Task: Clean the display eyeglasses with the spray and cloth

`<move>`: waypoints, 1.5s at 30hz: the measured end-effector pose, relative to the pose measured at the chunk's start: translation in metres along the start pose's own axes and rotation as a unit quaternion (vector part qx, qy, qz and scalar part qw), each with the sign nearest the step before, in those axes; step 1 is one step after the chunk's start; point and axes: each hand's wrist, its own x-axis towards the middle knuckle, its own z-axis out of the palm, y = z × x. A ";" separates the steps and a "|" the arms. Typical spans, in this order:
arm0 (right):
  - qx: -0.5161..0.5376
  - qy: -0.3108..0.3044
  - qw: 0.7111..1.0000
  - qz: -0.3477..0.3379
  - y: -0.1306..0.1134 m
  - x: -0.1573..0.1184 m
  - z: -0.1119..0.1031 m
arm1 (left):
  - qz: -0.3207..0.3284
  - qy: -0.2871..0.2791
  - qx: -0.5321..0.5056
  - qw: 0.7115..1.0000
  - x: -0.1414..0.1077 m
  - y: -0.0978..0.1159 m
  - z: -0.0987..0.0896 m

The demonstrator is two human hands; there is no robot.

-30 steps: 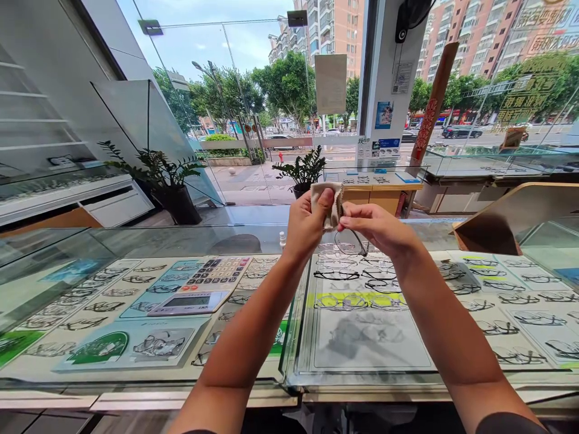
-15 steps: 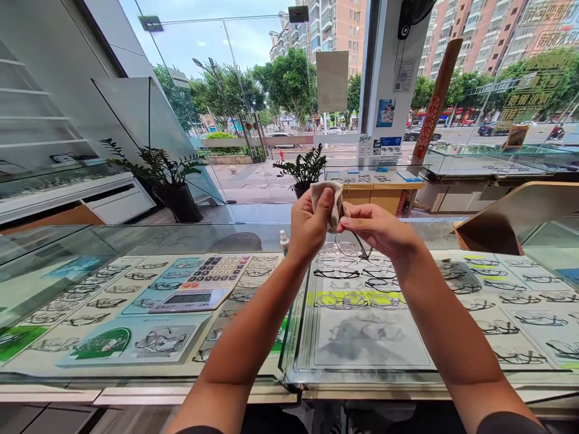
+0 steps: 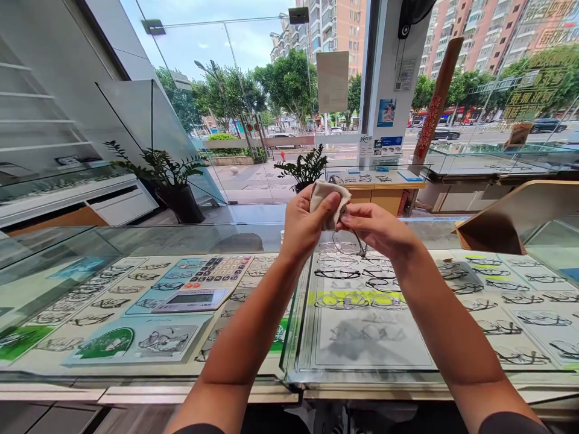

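My left hand (image 3: 304,220) is closed on a pale cloth (image 3: 326,196), with the thumb pressed on its front. The cloth is wrapped over part of a pair of glasses (image 3: 360,243), so one lens area is hidden. My right hand (image 3: 379,228) pinches the glasses' frame close to the cloth. A thin rim and a dark temple hang below the fingers. Both hands are raised above the glass display counter (image 3: 305,378), nearly touching each other.
Rows of eyeglasses (image 3: 337,273) lie under the counter's glass. A calculator (image 3: 194,298) rests on the left part. A wooden-edged stand (image 3: 491,232) is at right. Potted plants (image 3: 181,202) stand beyond, before the window.
My left hand has shifted slightly left and turned, so more of the cloth's face shows. My right hand stays in nearly the same place on the glasses.
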 end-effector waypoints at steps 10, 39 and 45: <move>-0.038 0.044 0.998 -0.029 -0.013 -0.008 -0.015 | 0.039 0.002 0.003 0.999 0.016 0.012 -0.021; -0.275 0.080 0.952 -0.113 -0.046 -0.039 -0.009 | 0.388 -0.065 0.480 0.784 -0.004 0.042 -0.024; -0.338 0.088 0.929 -0.126 -0.050 -0.043 -0.001 | 0.394 -0.091 0.465 0.787 -0.004 0.053 -0.027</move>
